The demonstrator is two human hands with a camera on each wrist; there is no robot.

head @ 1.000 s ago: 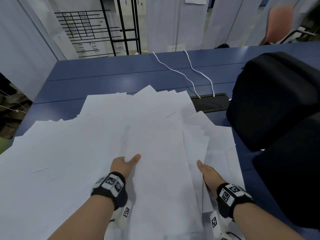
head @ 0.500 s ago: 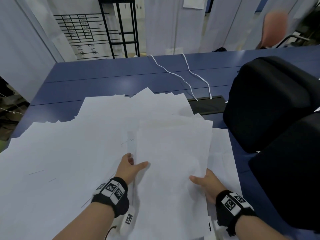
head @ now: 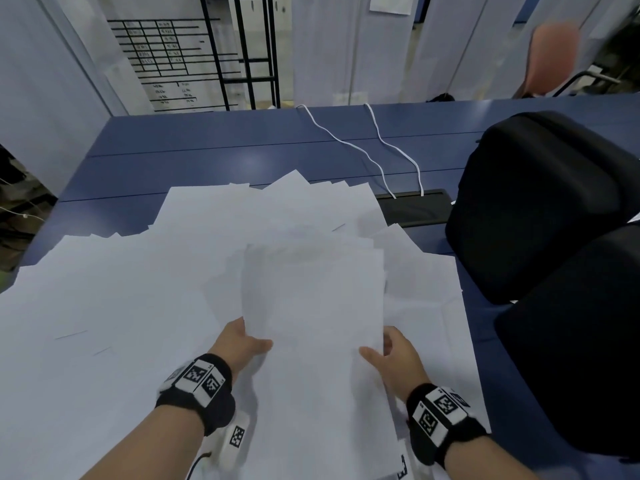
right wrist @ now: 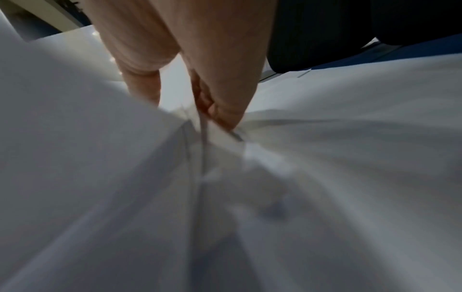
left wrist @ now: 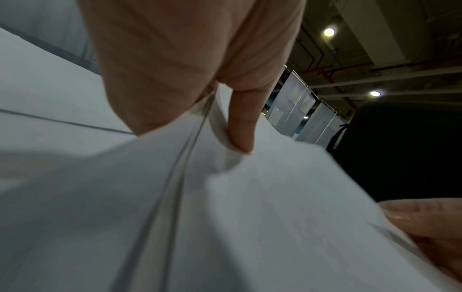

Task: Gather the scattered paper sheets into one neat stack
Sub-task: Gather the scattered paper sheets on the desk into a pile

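A: Hands?
B: Left hand (head: 239,344) is set at the left edge of the stack (head: 311,341), thumb laid on top, fingers tucked under. In the left wrist view the thumb (left wrist: 241,126) is pressed on the top sheet and the edge is pinched. Right hand (head: 394,358) is placed at the stack's right edge, thumb on top, fingers curled below; the edge is seen pinched in the right wrist view (right wrist: 220,110) too. Both forearms are reached forward, roughly parallel.

A: Where is the stack?
B: It is held between the two hands, near side of the table (head: 207,161), over the loose sheets (head: 104,289). Whether it is lifted clear of them cannot be told.

A: Edges, room?
B: The stack's far edges are fanned, not squared. Loose sheets are spread left of and beyond the stack, a few also right of it. Bare table is left beyond the sheets. Right of the stack, two black chair backs (head: 540,202) are crowded against the table. A black slot (head: 412,209) is set beyond the stack, to its right.

A: Counts?
B: Two hands, one stack, two white cables (head: 391,147) run into the slot, two chair backs, two wrist bands (head: 197,379). Sheets cannot be counted; too many overlaps.
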